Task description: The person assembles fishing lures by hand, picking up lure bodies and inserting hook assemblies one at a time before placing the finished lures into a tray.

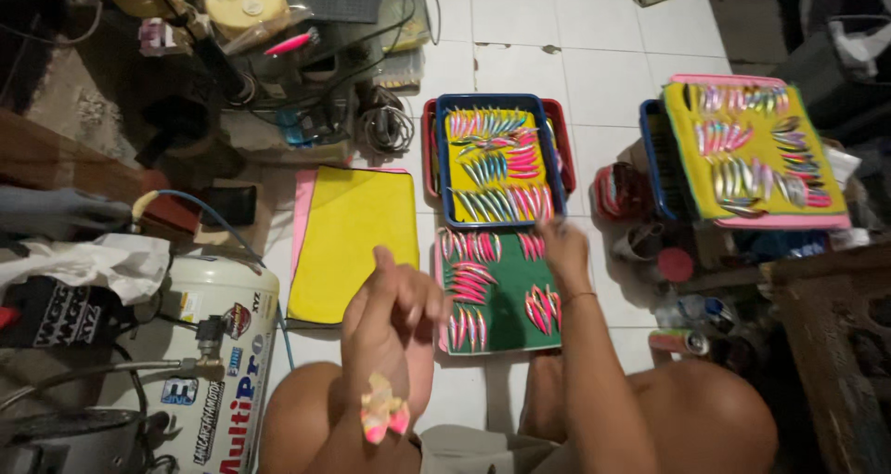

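Observation:
My left hand [390, 321] is raised close to the camera, fingers closed around a pink-and-pale fishing lure [383, 411] that pokes out below the fist. My right hand [563, 251] reaches forward over the green mat [506, 321], its fingers at the mat's far right edge beside several pink and silver lures [471, 279]. Beyond it a blue tray [444, 158] holds a yellow mat covered with rows of lures. A bare yellow mat [353, 242] lies to the left. I sit on the white tile floor with both knees in view.
A second yellow mat of lures [756, 154] rests on stacked trays at the right. A white compressor tank [218, 363] with a blue hose stands at the left. Cables, boxes and clutter [306, 75] fill the back left; cans and small pots [673, 265] sit right of the green mat.

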